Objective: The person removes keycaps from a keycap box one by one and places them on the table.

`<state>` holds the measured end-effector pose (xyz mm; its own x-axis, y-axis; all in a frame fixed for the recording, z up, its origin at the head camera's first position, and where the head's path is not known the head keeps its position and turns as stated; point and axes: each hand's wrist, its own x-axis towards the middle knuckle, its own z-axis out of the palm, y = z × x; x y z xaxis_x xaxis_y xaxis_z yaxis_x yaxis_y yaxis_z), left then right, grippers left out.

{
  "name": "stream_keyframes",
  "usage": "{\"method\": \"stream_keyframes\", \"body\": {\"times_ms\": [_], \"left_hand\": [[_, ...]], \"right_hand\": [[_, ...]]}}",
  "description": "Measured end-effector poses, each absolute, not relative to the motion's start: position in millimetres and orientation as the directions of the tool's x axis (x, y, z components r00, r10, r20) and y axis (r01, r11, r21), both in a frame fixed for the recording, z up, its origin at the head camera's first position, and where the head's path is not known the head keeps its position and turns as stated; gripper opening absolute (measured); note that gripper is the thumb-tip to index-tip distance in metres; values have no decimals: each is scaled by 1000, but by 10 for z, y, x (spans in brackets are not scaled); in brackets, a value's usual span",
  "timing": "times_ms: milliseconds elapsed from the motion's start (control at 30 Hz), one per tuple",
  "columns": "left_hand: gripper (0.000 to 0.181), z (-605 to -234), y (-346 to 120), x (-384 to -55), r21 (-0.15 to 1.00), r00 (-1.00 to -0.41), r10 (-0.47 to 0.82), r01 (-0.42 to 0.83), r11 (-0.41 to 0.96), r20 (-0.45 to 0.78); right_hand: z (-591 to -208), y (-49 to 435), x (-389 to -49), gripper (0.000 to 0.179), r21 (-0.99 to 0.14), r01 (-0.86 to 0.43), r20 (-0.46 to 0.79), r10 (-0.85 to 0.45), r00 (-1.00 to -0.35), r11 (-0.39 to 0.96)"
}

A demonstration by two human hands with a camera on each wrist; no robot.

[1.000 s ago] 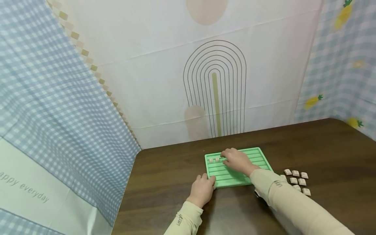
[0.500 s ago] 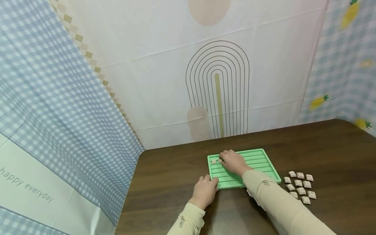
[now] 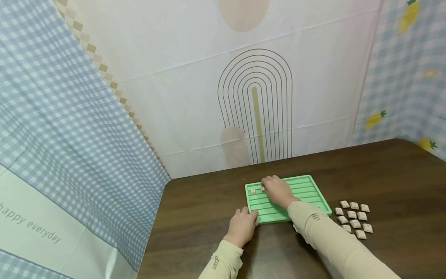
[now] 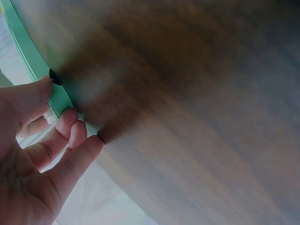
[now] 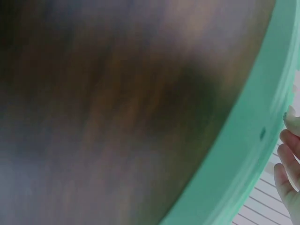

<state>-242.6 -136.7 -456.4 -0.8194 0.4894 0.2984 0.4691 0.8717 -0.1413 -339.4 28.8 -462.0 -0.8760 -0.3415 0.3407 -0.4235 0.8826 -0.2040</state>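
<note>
A green ridged tray point(image 3: 306, 190) lies on the table. My left hand point(image 3: 240, 228) grips its near left corner; in the left wrist view the thumb and fingers point(image 4: 61, 129) sit on either side of that corner. Over the tray's upper left part, my right hand point(image 3: 277, 191) pinches a small white keycap point(image 3: 263, 188), mostly covered by the fingers. Another white keycap point(image 3: 253, 191) sits in the same upper row, left of it. At the right wrist view's edge, my right hand point(image 5: 291, 164) shows only partly, beyond the tray's green side point(image 5: 243, 136); the keycap is not discernible there.
Several loose white keycaps point(image 3: 354, 223) lie in a loose group on the table point(image 3: 393, 182), right of the tray. Behind the table hangs a white patterned cloth point(image 3: 188, 116). Blue checked cloth point(image 3: 87, 128) hangs along the left side.
My right hand has moved left onto the second keycap, which now stands slightly farther right from the first. My left hand stays at the tray's corner.
</note>
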Motion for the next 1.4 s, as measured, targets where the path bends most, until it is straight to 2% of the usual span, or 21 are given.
{"method": "stream_keyframes", "body": {"times_ms": [433,667,867,1100,1400], "left_hand": [[15,-4553,-1408,-2423,-78,-848,472,468,880,242],[15,-4522,-1425,-2420,-79,-846,474,470,879,243],[16,-4510,-1413,-2412,-64,-839,483,483,873,252],[16,-4525,-1382,-2405,-66,-839,482,483,873,252],[16,-4544,-1377,-2411,-72,-829,490,490,869,270]], "right_hand": [[-4268,940,-3164,11,-237,-488,370,-386,-845,840],[-4252,1555,-3034,19,-223,-413,297,-343,-891,883],[-4394,1932,-2881,16,-207,-348,220,-303,-927,914],[-4536,2092,-2756,7,-63,-364,250,-338,-907,929],[-4574,2083,-2746,8,-101,-335,211,-309,-927,937]]}}
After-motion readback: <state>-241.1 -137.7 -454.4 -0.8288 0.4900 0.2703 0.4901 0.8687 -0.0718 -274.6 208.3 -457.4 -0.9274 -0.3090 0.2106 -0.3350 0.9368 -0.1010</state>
